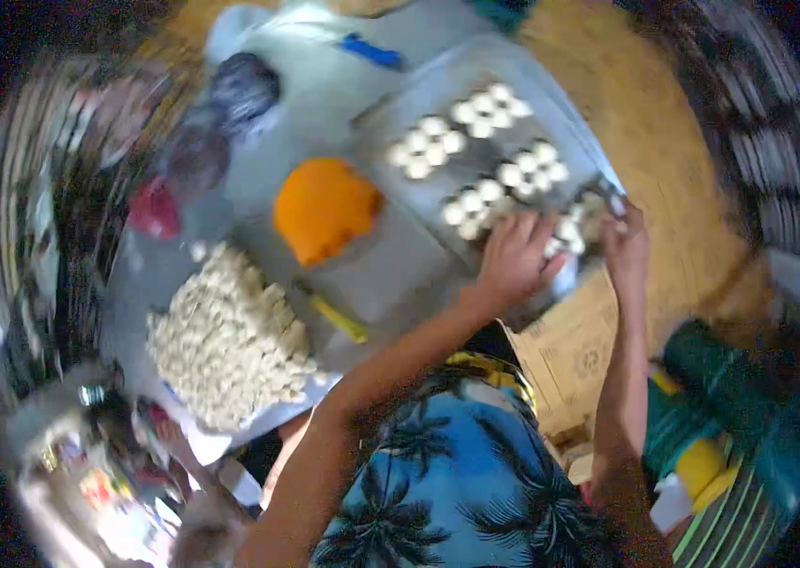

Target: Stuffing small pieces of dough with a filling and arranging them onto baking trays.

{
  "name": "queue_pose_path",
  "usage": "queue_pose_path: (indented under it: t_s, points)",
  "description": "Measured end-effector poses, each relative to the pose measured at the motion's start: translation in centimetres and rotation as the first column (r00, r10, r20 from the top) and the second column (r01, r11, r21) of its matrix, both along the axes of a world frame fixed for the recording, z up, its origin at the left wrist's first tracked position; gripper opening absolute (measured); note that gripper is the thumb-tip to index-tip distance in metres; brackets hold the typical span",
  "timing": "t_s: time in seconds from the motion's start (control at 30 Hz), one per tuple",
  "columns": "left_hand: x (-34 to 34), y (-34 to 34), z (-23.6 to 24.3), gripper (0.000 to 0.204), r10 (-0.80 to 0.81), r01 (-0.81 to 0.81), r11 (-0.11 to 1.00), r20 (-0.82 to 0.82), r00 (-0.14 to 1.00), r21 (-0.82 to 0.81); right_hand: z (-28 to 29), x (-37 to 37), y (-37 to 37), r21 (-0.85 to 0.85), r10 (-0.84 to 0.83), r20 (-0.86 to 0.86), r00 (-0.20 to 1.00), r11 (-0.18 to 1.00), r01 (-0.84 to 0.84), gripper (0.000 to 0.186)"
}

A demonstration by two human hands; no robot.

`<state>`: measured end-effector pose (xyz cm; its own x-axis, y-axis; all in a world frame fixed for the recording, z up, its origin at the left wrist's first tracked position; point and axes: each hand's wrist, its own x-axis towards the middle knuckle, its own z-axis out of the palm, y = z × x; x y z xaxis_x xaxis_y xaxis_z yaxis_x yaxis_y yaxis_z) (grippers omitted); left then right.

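Observation:
A grey metal tray (495, 62) bears several clusters of small white balls that look like dough, such as one cluster (426, 147) on its left side. My left hand (518, 254) lies over the near side of the tray, fingers spread, beside a ball cluster (473, 206). At the tray's right near corner, my right hand (627, 241) has its fingers bent together by another cluster (570, 232). What sits in those fingertips is blurred. Between the hands a few white balls show, partly covered by the left fingers.
Left of the tray lies a smooth orange mound (324, 208). A yellow-handled tool (338, 317) rests below it. A large heap of white pieces (230, 346) fills the table's near left. Dark plastic bags (244, 90), a pink bundle (154, 208) and a blue object (372, 50) lie farther off.

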<state>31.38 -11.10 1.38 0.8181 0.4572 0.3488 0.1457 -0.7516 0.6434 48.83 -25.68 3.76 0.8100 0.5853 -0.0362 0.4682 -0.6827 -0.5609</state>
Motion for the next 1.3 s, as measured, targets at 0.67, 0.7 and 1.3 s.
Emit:
queue_pose_path:
  t_s: [0.67,0.7,1.3]
  points:
    - [-14.6,5.3,2.8,0.054,0.113,-0.129,0.982,-0.116,0.987,-0.137,4.6,-13.1,8.6,0.118,0.348,-0.081,0.934,0.934,-0.338,0.034]
    - [-11.9,5.5,3.3,0.063,0.118,-0.126,0.990,-0.124,0.985,-0.062,4.6,-10.0,8.5,0.110,0.295,-0.020,0.955,0.950,-0.291,0.036]
    - [8.5,5.2,-1.4,0.080,0.128,-0.137,0.991,-0.398,0.908,0.005,0.2,8.0,10.9,0.024,0.536,-0.316,0.783,0.829,-0.558,0.051]
